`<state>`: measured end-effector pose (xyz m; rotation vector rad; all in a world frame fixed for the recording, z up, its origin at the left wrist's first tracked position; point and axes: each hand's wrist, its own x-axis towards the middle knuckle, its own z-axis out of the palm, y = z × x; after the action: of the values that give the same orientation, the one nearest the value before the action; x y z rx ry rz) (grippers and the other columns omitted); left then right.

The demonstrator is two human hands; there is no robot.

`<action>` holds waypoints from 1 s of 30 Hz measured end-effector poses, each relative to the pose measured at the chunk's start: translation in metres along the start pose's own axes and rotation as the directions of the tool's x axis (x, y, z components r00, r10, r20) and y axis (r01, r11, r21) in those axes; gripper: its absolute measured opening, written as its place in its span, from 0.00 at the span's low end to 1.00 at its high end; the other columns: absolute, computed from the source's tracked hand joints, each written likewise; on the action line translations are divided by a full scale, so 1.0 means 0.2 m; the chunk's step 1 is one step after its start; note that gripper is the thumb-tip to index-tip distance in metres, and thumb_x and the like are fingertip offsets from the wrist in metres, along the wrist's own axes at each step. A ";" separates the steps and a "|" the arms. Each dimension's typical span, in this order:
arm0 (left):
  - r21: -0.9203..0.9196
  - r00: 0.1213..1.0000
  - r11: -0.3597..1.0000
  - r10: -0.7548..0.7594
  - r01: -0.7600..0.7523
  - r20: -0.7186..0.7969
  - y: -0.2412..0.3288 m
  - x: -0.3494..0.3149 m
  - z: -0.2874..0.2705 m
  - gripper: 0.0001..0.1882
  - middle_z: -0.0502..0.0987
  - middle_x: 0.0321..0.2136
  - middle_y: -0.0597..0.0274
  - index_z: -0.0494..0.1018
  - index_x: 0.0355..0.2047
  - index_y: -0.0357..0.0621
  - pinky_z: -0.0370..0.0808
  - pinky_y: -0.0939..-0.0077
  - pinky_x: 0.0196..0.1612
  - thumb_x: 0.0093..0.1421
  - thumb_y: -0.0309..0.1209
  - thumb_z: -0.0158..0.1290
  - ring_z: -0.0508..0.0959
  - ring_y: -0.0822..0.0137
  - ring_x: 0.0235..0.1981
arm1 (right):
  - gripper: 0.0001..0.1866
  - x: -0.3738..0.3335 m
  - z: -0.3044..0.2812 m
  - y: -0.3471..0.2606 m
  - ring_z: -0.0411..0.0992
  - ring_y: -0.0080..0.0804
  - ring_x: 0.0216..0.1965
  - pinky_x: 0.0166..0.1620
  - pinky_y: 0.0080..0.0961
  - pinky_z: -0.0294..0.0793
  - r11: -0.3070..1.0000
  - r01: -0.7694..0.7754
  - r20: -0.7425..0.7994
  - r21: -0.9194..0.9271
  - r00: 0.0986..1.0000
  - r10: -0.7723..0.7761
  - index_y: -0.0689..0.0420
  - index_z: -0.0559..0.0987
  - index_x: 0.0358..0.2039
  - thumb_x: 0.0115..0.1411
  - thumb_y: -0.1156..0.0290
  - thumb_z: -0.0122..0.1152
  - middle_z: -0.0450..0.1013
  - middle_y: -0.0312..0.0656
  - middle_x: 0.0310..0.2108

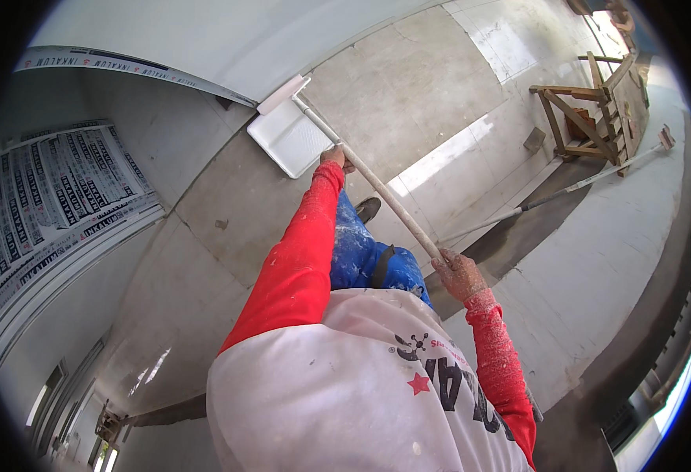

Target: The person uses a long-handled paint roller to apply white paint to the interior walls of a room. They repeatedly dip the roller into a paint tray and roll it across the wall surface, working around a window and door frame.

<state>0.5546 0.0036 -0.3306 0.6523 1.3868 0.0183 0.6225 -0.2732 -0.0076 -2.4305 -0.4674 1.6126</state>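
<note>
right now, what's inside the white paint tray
Inside, the tray looks white and textured. The roller head overlaps its far end and the pole crosses its right side, hiding what lies beneath.

The tray [284, 143] looks like smooth plastic with a bumpy patch. The roller [280, 95] looks soft and dull. The pole [386, 191] looks dull too. The right red sleeve [496, 340] is cloth, rough with white specks. The stand [569, 91] is plain, dull wood.

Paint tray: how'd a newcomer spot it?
Start at the white wall across the top and find the pale roller by its foot. Just below that in the picture, on the grey floor, lies the paint tray. Unlike the slim roller, it is a shallow white rectangle with rounded corners.
</note>
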 end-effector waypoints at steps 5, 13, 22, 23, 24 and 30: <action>0.029 0.997 0.998 -0.062 0.063 -0.036 0.08 0.01 -0.03 0.23 0.79 0.25 0.54 0.73 0.36 0.37 0.81 0.67 0.24 0.65 0.48 0.45 0.80 0.61 0.22 | 0.24 0.02 0.06 -0.07 0.74 0.53 0.43 0.47 0.41 0.71 1.000 0.008 -0.022 -0.010 1.000 -0.008 0.61 0.73 0.52 0.63 0.57 0.51 0.75 0.59 0.38; -0.076 0.971 0.997 0.022 -0.004 0.238 0.23 -0.23 -0.23 0.20 0.79 0.25 0.51 0.73 0.33 0.38 0.82 0.67 0.25 0.66 0.44 0.43 0.81 0.60 0.23 | 0.23 -0.21 0.04 -0.13 0.75 0.48 0.31 0.37 0.37 0.72 0.995 0.040 0.011 0.087 0.999 -0.041 0.62 0.72 0.51 0.62 0.58 0.52 0.75 0.53 0.29; -0.127 0.844 0.990 0.112 -0.052 0.524 0.63 -1.40 -0.18 0.15 0.79 0.27 0.51 0.70 0.36 0.42 0.82 0.66 0.30 0.66 0.42 0.46 0.81 0.61 0.26 | 0.21 -1.26 -0.40 -0.31 0.65 0.19 0.19 0.24 0.20 0.65 0.917 -0.280 0.024 0.283 0.958 0.285 0.64 0.72 0.52 0.60 0.71 0.55 0.67 0.33 0.18; -0.143 0.856 0.989 0.115 -0.049 0.503 0.62 -1.38 -0.18 0.15 0.79 0.27 0.50 0.70 0.36 0.42 0.82 0.66 0.30 0.66 0.42 0.46 0.81 0.61 0.26 | 0.20 -1.25 -0.38 -0.31 0.65 0.19 0.19 0.24 0.21 0.65 0.930 -0.257 0.016 0.263 0.965 0.263 0.64 0.72 0.52 0.60 0.71 0.55 0.67 0.34 0.18; -0.157 0.868 0.987 0.117 -0.046 0.482 0.60 -1.34 -0.19 0.15 0.79 0.27 0.50 0.70 0.36 0.41 0.82 0.66 0.29 0.65 0.42 0.46 0.81 0.60 0.26 | 0.20 -1.21 -0.36 -0.30 0.65 0.20 0.19 0.24 0.21 0.66 0.941 -0.235 0.008 0.243 0.971 0.241 0.64 0.72 0.52 0.60 0.71 0.55 0.67 0.34 0.18; -0.026 0.929 0.999 0.037 -0.030 0.367 0.36 -0.63 -0.30 0.19 0.78 0.26 0.50 0.70 0.35 0.37 0.82 0.65 0.28 0.64 0.44 0.46 0.81 0.60 0.25 | 0.22 -0.67 0.00 -0.27 0.75 0.51 0.31 0.38 0.36 0.73 0.996 -0.047 -0.071 0.074 0.996 0.052 0.64 0.71 0.53 0.61 0.64 0.55 0.75 0.56 0.30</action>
<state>0.4992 0.0400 -0.1890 0.6260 1.0113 -0.0607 0.5659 -0.2709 0.1249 -2.4554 -0.3338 1.5258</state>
